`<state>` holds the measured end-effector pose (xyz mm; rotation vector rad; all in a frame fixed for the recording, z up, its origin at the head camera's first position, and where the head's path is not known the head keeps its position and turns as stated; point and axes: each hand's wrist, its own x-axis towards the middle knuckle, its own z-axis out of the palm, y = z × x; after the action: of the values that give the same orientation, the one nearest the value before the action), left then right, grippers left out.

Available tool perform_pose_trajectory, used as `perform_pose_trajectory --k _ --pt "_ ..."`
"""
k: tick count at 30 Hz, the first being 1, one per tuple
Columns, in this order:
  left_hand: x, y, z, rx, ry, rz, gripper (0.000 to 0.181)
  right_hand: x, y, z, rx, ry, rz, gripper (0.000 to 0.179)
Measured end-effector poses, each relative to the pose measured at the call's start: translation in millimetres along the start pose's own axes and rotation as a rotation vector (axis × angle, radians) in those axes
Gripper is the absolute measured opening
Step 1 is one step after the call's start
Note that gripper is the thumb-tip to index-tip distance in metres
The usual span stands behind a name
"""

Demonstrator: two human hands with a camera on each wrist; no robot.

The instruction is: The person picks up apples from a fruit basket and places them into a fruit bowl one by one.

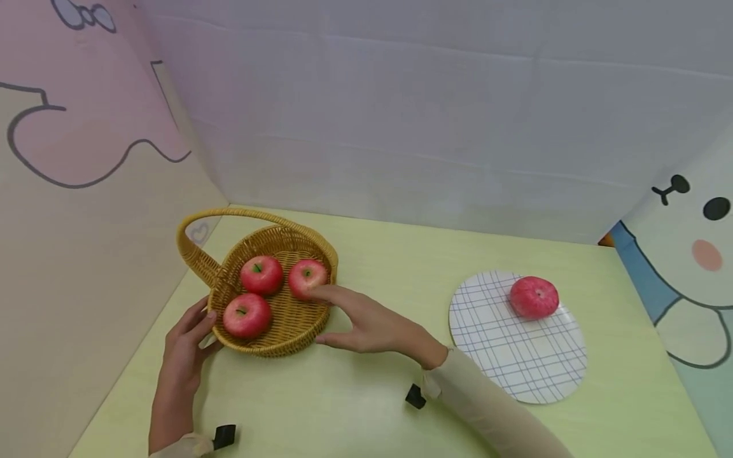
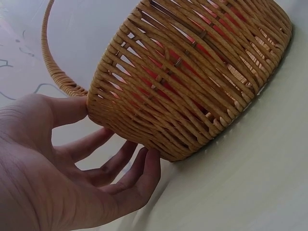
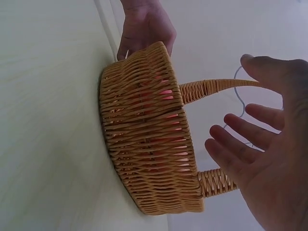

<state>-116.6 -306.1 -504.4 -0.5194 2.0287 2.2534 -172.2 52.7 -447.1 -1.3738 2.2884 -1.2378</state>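
Observation:
A round wicker basket [image 1: 286,318] with an arched handle [image 1: 246,213] stands on the table, holding a back-left apple [image 1: 261,275], a front-left apple [image 1: 247,315] and a right apple [image 1: 308,273]. My left hand [image 1: 182,350] holds the basket's left side, thumb at the rim and curled fingers against the outer wall, as the left wrist view shows. Over the right rim reaches my right hand [image 1: 372,321], its fingertips beside the right apple in the head view. The right wrist view shows that hand [image 3: 274,139] with fingers spread and nothing gripped.
To the right lies a round white plate [image 1: 515,356] with a blue grid pattern. On its upper part sits a squat red fruit [image 1: 534,297], its kind unclear. A pale wall [image 1: 429,127] rises behind the light green tabletop [image 1: 395,254], with printed cartoon panels at both sides.

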Motion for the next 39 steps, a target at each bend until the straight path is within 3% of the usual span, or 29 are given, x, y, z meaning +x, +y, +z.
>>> perform_pose_trajectory --k 6,15,33,39 --pt "-1.3 0.2 -2.1 -0.018 -0.003 -0.001 0.061 23.6 -3.2 8.2 -0.047 -0.064 0.054 0.071" --pt "-3.4 -1.7 -1.3 -0.01 -0.004 0.011 0.061 48.6 -5.1 17.7 -0.084 -0.129 0.06 0.075" --pt "-2.6 -0.7 1.0 0.007 -0.001 0.021 0.061 82.8 0.6 40.0 -0.129 -0.23 0.161 0.087" --pt "-1.0 -0.2 1.5 0.03 0.007 -0.007 0.063 94.3 4.4 45.0 -0.138 -0.264 0.205 0.093"
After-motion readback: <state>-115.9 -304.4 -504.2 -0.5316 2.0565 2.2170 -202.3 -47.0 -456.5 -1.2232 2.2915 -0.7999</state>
